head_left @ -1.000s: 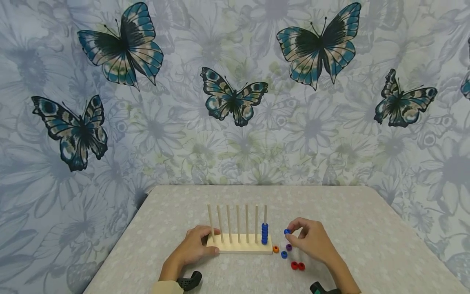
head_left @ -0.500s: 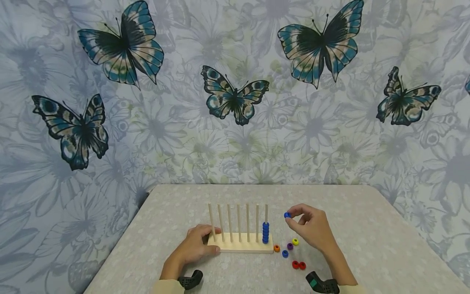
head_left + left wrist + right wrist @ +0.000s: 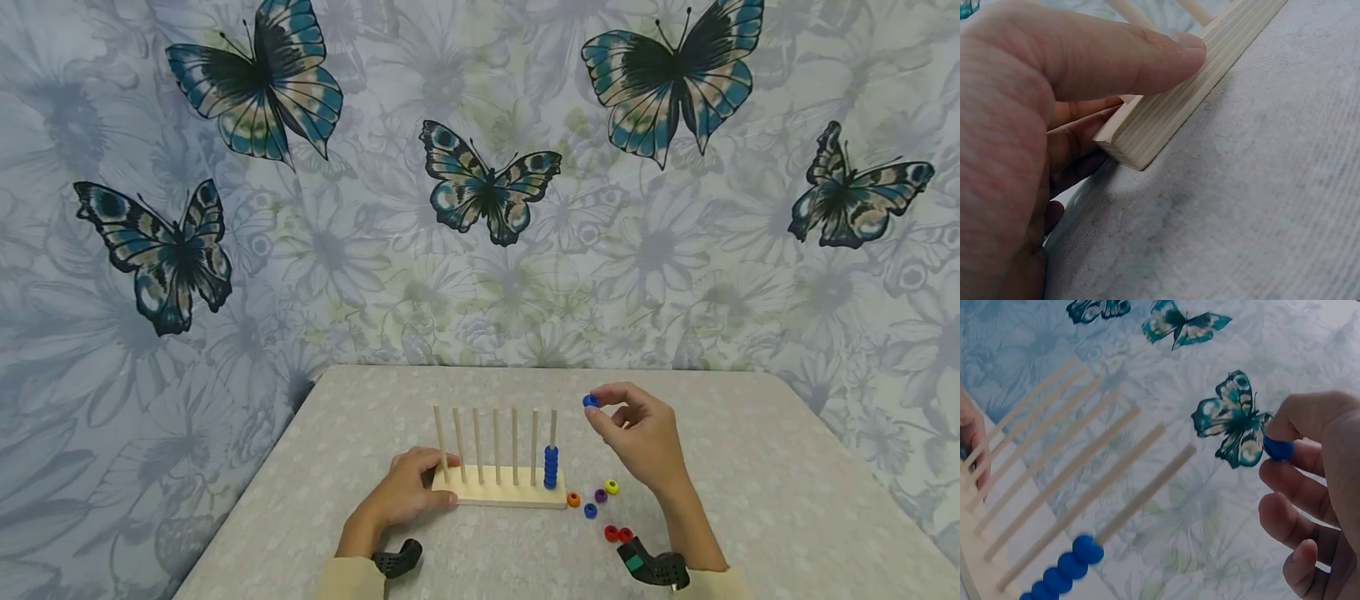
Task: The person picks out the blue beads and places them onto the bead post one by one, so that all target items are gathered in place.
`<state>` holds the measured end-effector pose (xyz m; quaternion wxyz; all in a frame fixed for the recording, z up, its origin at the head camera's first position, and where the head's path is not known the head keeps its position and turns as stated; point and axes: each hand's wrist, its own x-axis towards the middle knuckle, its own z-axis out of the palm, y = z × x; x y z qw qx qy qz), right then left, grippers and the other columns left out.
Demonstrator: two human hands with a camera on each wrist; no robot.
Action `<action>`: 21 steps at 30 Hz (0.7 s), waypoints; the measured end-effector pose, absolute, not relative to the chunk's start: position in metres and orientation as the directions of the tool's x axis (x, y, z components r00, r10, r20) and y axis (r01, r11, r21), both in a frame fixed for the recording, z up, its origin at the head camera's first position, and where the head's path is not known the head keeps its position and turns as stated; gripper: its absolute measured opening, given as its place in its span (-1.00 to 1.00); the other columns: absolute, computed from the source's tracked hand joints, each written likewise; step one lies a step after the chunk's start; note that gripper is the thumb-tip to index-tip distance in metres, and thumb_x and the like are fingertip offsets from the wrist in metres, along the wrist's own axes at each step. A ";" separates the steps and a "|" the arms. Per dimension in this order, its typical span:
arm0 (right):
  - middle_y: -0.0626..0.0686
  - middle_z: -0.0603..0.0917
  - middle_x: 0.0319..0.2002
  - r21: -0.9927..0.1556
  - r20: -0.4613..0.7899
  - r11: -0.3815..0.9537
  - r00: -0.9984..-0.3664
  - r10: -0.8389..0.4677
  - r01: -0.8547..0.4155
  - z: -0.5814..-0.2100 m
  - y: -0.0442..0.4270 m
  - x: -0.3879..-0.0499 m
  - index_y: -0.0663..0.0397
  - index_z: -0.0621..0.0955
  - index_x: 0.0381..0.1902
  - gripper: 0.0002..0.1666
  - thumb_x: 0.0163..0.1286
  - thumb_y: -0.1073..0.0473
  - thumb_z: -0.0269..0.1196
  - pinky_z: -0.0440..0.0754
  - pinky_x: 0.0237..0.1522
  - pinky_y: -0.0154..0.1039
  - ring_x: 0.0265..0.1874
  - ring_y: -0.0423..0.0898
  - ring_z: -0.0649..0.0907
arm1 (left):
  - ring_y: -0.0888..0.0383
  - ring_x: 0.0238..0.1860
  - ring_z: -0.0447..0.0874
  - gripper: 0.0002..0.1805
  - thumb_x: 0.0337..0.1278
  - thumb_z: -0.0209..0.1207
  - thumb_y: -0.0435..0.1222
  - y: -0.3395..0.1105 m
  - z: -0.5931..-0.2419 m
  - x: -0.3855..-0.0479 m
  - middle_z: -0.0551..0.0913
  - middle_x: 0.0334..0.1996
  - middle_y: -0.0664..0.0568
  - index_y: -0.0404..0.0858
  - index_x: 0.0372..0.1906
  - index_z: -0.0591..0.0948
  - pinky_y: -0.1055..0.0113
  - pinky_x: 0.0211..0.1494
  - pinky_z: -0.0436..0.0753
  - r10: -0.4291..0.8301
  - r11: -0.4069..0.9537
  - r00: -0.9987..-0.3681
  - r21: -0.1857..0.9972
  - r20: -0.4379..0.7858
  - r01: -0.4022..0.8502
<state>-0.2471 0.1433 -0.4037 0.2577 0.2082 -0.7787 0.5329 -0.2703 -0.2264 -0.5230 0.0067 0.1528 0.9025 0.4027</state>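
Note:
A wooden peg board [image 3: 498, 497] with a row of upright pegs stands on the table. My left hand [image 3: 408, 485] grips its left end, thumb along the front edge and fingers behind, as the left wrist view shows on the pale wood [image 3: 1166, 106]. Several blue beads [image 3: 551, 468] are stacked on the rightmost peg, whose upper part is bare. Between thumb and index finger my right hand [image 3: 637, 429] pinches a blue bead [image 3: 591, 402], raised to the right of that peg and apart from it. The pinched bead [image 3: 1278, 449] is partly hidden by the thumb in the right wrist view.
Right of the board lie loose beads: an orange bead [image 3: 573, 499] by its corner, a blue bead [image 3: 590, 511], a purple bead [image 3: 601, 495], a yellow bead [image 3: 612, 487] and two red beads [image 3: 618, 534]. A butterfly-patterned wall [image 3: 495, 308] rises behind the cloth-covered table [image 3: 375, 392].
My right hand has lifted the blue bead from low beside the board to about peg-top height. The yellow bead has come into sight beneath it. The left hand keeps its hold on the board.

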 end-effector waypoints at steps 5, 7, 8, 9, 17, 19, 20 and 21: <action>0.05 0.69 -0.20 -0.798 0.570 0.260 -0.820 0.038 -0.543 -0.396 0.135 -0.246 0.04 0.71 -0.09 -0.82 0.36 0.18 0.36 0.54 -0.66 -0.29 -0.65 -0.12 0.60 | 0.03 0.29 0.43 -0.53 -0.24 0.53 0.07 -0.226 -0.523 -0.275 0.62 0.12 0.28 0.30 -0.07 0.67 -0.20 0.42 0.07 0.278 0.642 -0.956 0.722 0.096 0.259; 0.04 0.69 -0.18 -0.825 0.540 0.237 -0.839 0.061 -0.513 -0.397 0.132 -0.246 0.02 0.71 -0.07 -0.80 0.37 0.15 0.36 0.52 -0.68 -0.29 -0.64 -0.10 0.60 | 0.04 0.30 0.42 -0.53 -0.24 0.53 0.08 -0.226 -0.525 -0.275 0.61 0.13 0.29 0.32 -0.07 0.67 -0.20 0.43 0.07 0.275 0.644 -0.958 0.723 0.084 0.249; 0.03 0.69 -0.18 -0.835 0.526 0.231 -0.848 0.068 -0.500 -0.398 0.130 -0.247 0.01 0.72 -0.06 -0.79 0.37 0.13 0.36 0.51 -0.68 -0.29 -0.63 -0.10 0.61 | 0.03 0.30 0.41 -0.53 -0.24 0.53 0.08 -0.226 -0.525 -0.275 0.61 0.14 0.29 0.33 -0.08 0.67 -0.21 0.43 0.06 0.274 0.643 -0.958 0.726 0.079 0.244; 0.02 0.69 -0.18 -0.843 0.513 0.230 -0.855 0.072 -0.486 -0.399 0.129 -0.247 -0.02 0.72 -0.06 -0.79 0.37 0.11 0.36 0.50 -0.68 -0.29 -0.63 -0.10 0.61 | 0.03 0.31 0.40 -0.53 -0.24 0.52 0.08 -0.226 -0.526 -0.274 0.60 0.15 0.29 0.34 -0.08 0.67 -0.21 0.44 0.06 0.274 0.643 -0.959 0.727 0.076 0.241; 0.05 0.71 -0.14 -0.850 0.491 0.234 -0.870 0.032 -0.472 -0.403 0.119 -0.249 -0.06 0.71 -0.02 -0.74 0.36 0.06 0.37 0.52 -0.64 -0.30 -0.62 -0.12 0.62 | 0.04 0.31 0.41 -0.54 -0.24 0.51 0.09 -0.227 -0.527 -0.274 0.61 0.13 0.32 0.36 -0.09 0.66 -0.22 0.46 0.06 0.279 0.640 -0.956 0.726 0.087 0.253; 0.06 0.71 -0.14 -0.853 0.483 0.232 -0.875 0.015 -0.467 -0.402 0.116 -0.247 -0.05 0.71 -0.01 -0.73 0.36 0.07 0.37 0.52 -0.65 -0.30 -0.62 -0.11 0.62 | 0.04 0.31 0.42 -0.56 -0.24 0.51 0.07 -0.227 -0.526 -0.275 0.62 0.12 0.33 0.35 -0.10 0.67 -0.21 0.46 0.04 0.282 0.639 -0.955 0.725 0.090 0.257; 0.07 0.71 -0.13 -0.855 0.476 0.235 -0.879 0.005 -0.462 -0.398 0.114 -0.245 -0.04 0.70 0.00 -0.73 0.36 0.09 0.37 0.52 -0.64 -0.30 -0.62 -0.09 0.63 | 0.04 0.30 0.43 -0.57 -0.23 0.51 0.07 -0.227 -0.526 -0.275 0.62 0.11 0.33 0.33 -0.12 0.67 -0.21 0.45 0.03 0.286 0.640 -0.954 0.722 0.093 0.262; 0.09 0.71 -0.13 -0.856 0.471 0.239 -0.882 -0.003 -0.458 -0.395 0.112 -0.241 -0.01 0.70 0.00 -0.73 0.36 0.12 0.37 0.52 -0.64 -0.31 -0.62 -0.08 0.62 | 0.03 0.30 0.43 -0.59 -0.23 0.51 0.05 -0.226 -0.526 -0.275 0.63 0.10 0.34 0.31 -0.14 0.68 -0.21 0.45 0.02 0.292 0.637 -0.951 0.722 0.099 0.270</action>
